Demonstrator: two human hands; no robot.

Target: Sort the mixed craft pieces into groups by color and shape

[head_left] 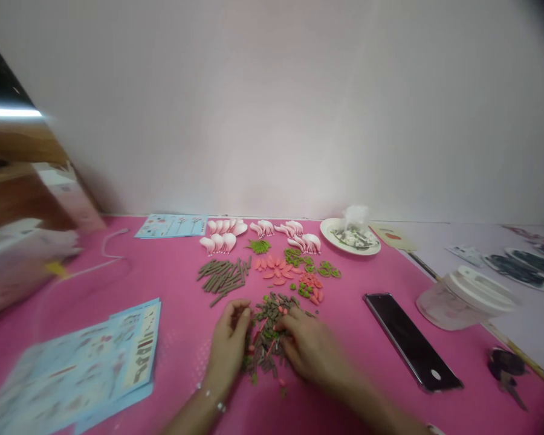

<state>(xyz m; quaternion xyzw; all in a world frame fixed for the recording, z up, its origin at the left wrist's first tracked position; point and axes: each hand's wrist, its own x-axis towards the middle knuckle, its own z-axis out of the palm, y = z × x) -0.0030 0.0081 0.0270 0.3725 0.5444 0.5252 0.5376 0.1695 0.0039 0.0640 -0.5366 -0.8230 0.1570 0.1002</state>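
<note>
Both my hands are low over a mixed heap of small clay-like pieces (267, 338), brown-green sticks with green and coral bits among them. My left hand (229, 347) sits at the heap's left edge, fingertips curled together. My right hand (310, 347) lies across its right side, fingers in among the pieces. Whether either hand grips a piece is hidden by the fingers. Beyond them lie separate groups: brown sticks (222, 279), pale pink petals (222, 238), coral petals (274, 269) and green sprigs (259, 246).
A pink mat (185, 344) covers the table. Printed blue sheets (75, 368) lie left of my hands, with another (170, 226) at the back. To the right are a dark phone (410, 341), a white plate (350, 237) of scraps and a plastic tub (465, 299). A blurred white box (18, 266) stands far left.
</note>
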